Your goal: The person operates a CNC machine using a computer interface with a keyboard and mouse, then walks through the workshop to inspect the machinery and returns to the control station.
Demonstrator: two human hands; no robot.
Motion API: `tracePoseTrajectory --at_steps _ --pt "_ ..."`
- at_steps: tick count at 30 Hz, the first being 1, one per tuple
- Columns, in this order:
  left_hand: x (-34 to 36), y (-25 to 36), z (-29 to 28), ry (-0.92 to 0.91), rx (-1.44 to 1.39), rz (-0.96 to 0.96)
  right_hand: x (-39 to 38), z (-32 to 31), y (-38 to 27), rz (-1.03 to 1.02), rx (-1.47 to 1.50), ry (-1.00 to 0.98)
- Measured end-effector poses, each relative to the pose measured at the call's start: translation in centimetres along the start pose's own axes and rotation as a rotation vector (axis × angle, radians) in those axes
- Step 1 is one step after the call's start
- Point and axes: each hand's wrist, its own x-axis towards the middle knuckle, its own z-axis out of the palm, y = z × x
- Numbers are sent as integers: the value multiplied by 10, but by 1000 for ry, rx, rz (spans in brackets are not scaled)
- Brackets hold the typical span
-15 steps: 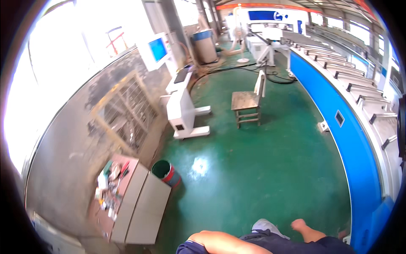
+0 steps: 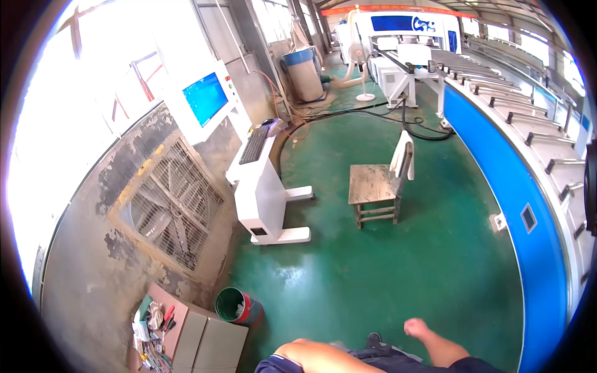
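My right hand [image 2: 416,327] swings out low in front of me above the green floor, its fingers curled in and nothing visible in them. It touches nothing. My left arm [image 2: 320,359] bends across the lower edge below a dark sleeve, and its hand lies outside the picture. Ahead of me stands a worn wooden chair [image 2: 371,184] with a white cloth [image 2: 403,154] over its back. Left of the chair is a white control stand [image 2: 261,198] carrying a lit screen [image 2: 205,99] and a dark keyboard [image 2: 255,145].
A cabinet [image 2: 214,345] at lower left bears tools [image 2: 152,348]; beside it stands a red-and-green bin [image 2: 249,311]. A caged wall fan [image 2: 174,208] is at left. The long blue machine side [image 2: 497,155] bounds the right. Black cables [image 2: 348,112] cross the floor farther ahead.
The chair, control stand and screen appear nearer and larger as I move forward. The cabinet and bin slide toward the lower edge. My right hand has shifted slightly left.
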Motion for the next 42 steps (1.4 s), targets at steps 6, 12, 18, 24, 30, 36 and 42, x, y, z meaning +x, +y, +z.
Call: tracePoseTrajectory --at_steps 6,12,18,24,30,36,42 --pt "-35 88 -104 49 -97 48 173 -53 -228 -167 246 259" --pt "-92 200 -214 8 -103 17 257 -87 -148 -107 -187 74" --pt "-124 290 -321 -6 -206 -3 227 -96 -55 -80 -1275 -249" --pt "-170 380 -437 88 -108 -29 351 -132 -47 63 -1214 -464" --pt "-201 460 -522 192 -27 -16 623 -194 -257 -541 -1072 167" --pt "-238 534 -582 299 4 56 785 -220 -491 -200 -58 326" --pt "-284 603 -567 451 165 107 821 -134 -519 -206 -285 91"
